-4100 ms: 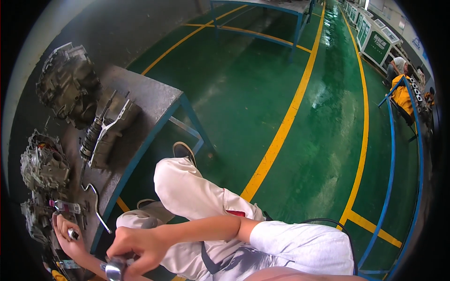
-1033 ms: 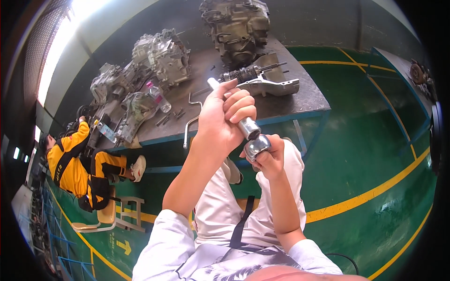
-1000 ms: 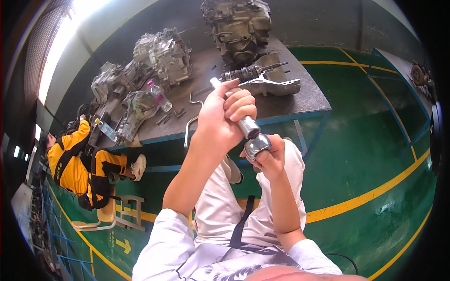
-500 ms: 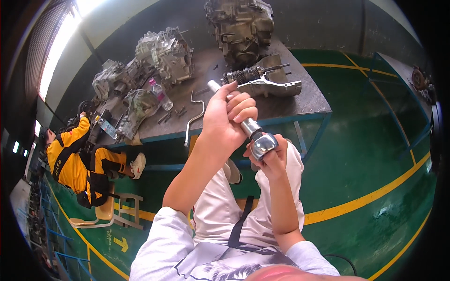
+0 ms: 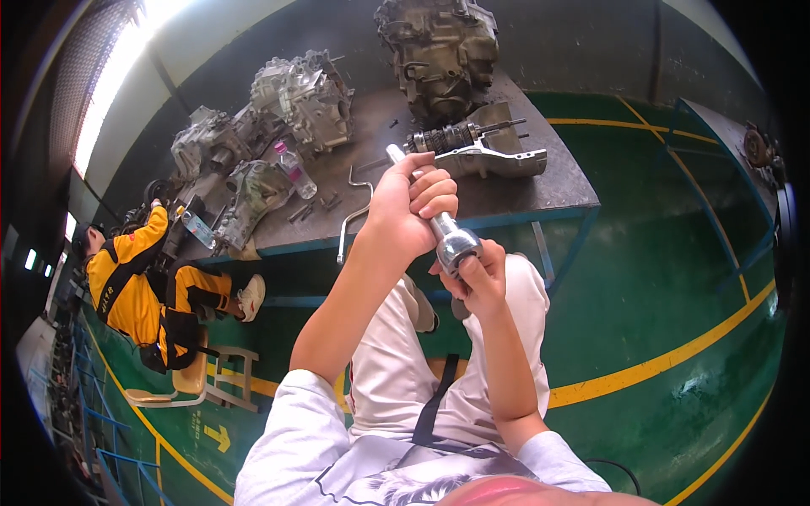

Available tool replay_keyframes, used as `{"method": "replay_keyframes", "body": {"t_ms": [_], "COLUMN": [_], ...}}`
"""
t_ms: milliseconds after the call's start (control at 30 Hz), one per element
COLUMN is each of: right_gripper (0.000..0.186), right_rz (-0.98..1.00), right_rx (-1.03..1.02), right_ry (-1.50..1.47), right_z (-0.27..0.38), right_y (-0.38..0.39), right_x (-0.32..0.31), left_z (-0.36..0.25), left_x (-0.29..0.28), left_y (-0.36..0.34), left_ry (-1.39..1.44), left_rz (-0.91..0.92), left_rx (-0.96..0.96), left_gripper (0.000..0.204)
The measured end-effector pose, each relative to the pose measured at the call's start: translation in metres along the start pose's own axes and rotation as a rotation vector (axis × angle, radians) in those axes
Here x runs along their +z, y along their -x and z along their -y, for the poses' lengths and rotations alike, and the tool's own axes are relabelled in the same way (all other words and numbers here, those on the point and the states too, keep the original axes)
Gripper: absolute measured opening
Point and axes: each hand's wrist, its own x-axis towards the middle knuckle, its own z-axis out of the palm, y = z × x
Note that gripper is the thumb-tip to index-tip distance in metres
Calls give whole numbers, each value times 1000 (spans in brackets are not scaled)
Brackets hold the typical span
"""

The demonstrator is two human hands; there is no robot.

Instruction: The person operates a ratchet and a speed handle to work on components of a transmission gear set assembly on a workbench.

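Observation:
My left hand [image 5: 412, 207] is wrapped round the chrome handle of a ratchet wrench [image 5: 445, 229] held in the air above my lap. The handle's far end sticks out past my thumb toward the bench, and the rounded head points back toward me. My right hand [image 5: 478, 277] is closed with its thumb and fingertips at the underside of that head. What the right fingers grip there is partly hidden. Beyond my left hand, on the bench, lie a gear shaft assembly [image 5: 445, 137] and an open metal housing [image 5: 498, 160].
A metal bench [image 5: 540, 110] carries a large gearbox [image 5: 443, 59], silver castings [image 5: 304, 101], a plastic bottle [image 5: 295, 171], small bolts [image 5: 329, 202] and a bent speed handle [image 5: 359, 215]. At left a person [image 5: 131, 282] in yellow and black works beside a chair [image 5: 192, 384].
The wrench head has turned over in my hands and now sits closer to my left hand. My right hand has shifted slightly left and its thumb has moved against the head.

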Motion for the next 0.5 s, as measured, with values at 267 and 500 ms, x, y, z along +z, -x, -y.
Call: {"method": "replay_keyframes", "body": {"t_ms": [267, 500], "right_gripper": [46, 42], "right_rz": [6, 74], "right_rx": [-42, -63], "right_ry": [140, 98], "right_z": [16, 13], "right_y": [5, 16], "right_x": [9, 26], "left_z": [8, 13], "left_x": [15, 24], "left_y": [10, 28], "left_ry": [-13, -51], "left_rz": [-1, 128], "left_rx": [-71, -49], "left_gripper": [37, 36]}}
